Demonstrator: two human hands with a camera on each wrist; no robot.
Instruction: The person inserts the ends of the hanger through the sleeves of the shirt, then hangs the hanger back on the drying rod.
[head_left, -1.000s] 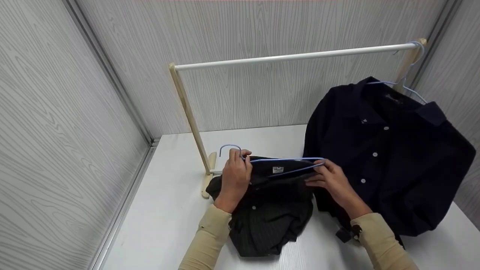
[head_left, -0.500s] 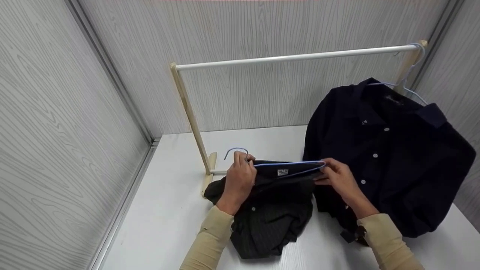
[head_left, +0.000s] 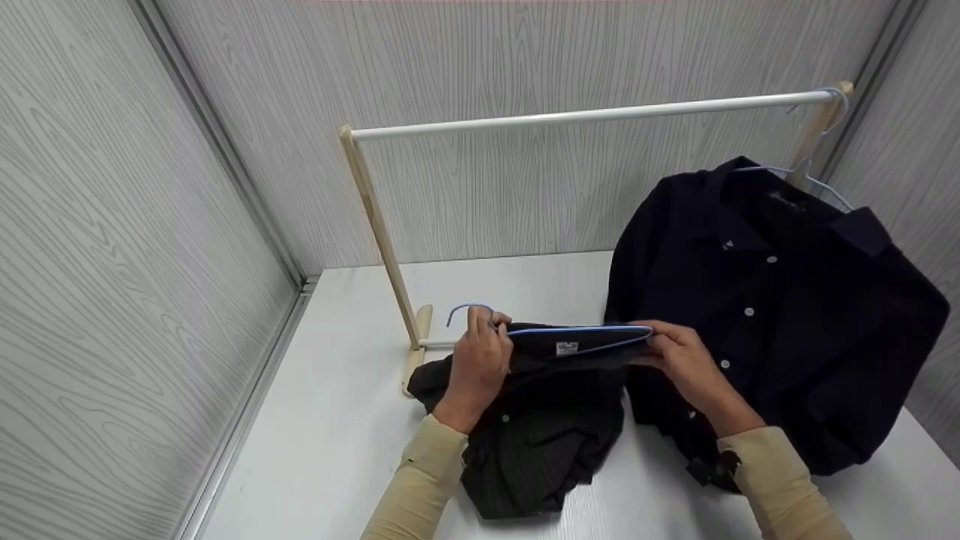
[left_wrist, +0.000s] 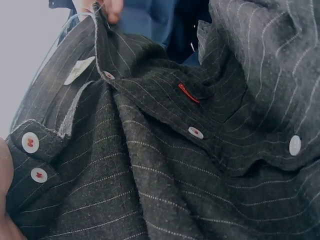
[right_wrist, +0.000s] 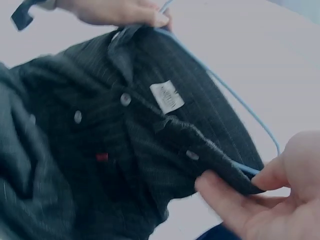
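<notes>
In the head view my left hand [head_left: 480,367] grips a blue wire clothes hanger [head_left: 574,328] just below its hook, which sticks out above the fingers. A dark pinstriped button shirt [head_left: 540,450] hangs down beneath, bunched, its neck opening facing up with a white label [head_left: 568,348] inside. Part of the hanger lies in that opening. My right hand [head_left: 686,364] is at the hanger's right end. The right wrist view shows its thumb and fingers pinching the shirt's edge, with the hanger's lower bar running into the opening beside the thumb [right_wrist: 272,172].
A garment rack with a white rail [head_left: 585,117] and wooden posts stands on the white table [head_left: 322,442]. At its right end a navy shirt [head_left: 697,262] hangs on another blue hanger [head_left: 808,161]. Panel walls enclose the back and sides.
Both hands have shifted slightly right and toward me, taking the hanger and the shirt's neck with them. The right hand's fingers have moved further under the shirt's edge. The navy shirt stays put.
</notes>
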